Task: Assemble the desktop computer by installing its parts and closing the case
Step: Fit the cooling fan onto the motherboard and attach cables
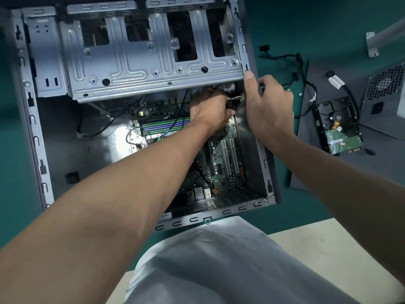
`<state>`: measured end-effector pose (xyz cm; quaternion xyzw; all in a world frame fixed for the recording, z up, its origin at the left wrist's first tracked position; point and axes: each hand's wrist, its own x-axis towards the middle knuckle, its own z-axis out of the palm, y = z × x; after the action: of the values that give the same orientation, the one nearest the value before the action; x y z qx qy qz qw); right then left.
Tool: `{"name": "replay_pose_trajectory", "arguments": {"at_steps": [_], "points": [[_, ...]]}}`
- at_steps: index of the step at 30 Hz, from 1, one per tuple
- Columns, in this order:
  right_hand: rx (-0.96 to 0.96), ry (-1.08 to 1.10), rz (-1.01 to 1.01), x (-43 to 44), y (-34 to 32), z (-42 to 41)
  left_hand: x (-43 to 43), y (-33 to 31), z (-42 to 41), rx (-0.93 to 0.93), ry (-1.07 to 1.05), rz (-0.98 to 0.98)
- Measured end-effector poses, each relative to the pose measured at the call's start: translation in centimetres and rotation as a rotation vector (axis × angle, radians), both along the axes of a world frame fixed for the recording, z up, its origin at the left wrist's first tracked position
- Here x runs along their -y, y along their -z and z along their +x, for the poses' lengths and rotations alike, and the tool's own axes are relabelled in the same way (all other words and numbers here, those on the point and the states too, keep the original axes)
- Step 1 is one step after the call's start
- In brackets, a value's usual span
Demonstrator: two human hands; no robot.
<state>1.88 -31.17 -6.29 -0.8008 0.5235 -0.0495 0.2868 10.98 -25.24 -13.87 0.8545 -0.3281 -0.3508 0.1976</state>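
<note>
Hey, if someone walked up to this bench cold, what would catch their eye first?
The open computer case fills the middle, its motherboard exposed. The left hand grips cables under the drive cage, while the right hand holds the case's right wall. A bare hard drive lies to the right.

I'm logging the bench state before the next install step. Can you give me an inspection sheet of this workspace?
Surface: green mat; pale bench edge nearest the person.
Job's things: computer case lies open, motherboard fitted, drive cage above it; hard drive rests on the dark side panel, power supply beside it.
Clutter: nothing seen.
Hands: left hand inside the case, curled round a white-plugged wire bundle; right hand grips the case's right wall.
Cables: loose black harness on the mat, right of the case.
Surroundings: metal bracket, far right.
</note>
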Motion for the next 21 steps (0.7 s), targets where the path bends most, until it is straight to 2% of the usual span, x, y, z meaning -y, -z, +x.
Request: {"name": "replay_pose_trajectory", "arguments": {"at_steps": [5,11,15,18,21], "points": [[-0.028,-0.022,-0.009,-0.2,-0.3,0.2,-0.8,-1.6,0.6,-0.068,0.037,0.025],[-0.037,-0.022,-0.016,-0.3,-0.5,0.0,-4.0,-4.2,1.2,0.126,-0.144,0.009],[-0.031,-0.026,-0.035,-0.3,-0.3,-0.1,-6.3,-5.0,0.0,0.203,0.050,0.142],[-0.025,-0.023,-0.061,-0.3,-0.3,-0.1,-7.0,-5.6,-0.7,0.155,0.064,0.151],[-0.037,-0.005,-0.075,-0.3,-0.3,-0.1,-6.8,-6.9,-1.0,-0.011,-0.101,0.053]]}}
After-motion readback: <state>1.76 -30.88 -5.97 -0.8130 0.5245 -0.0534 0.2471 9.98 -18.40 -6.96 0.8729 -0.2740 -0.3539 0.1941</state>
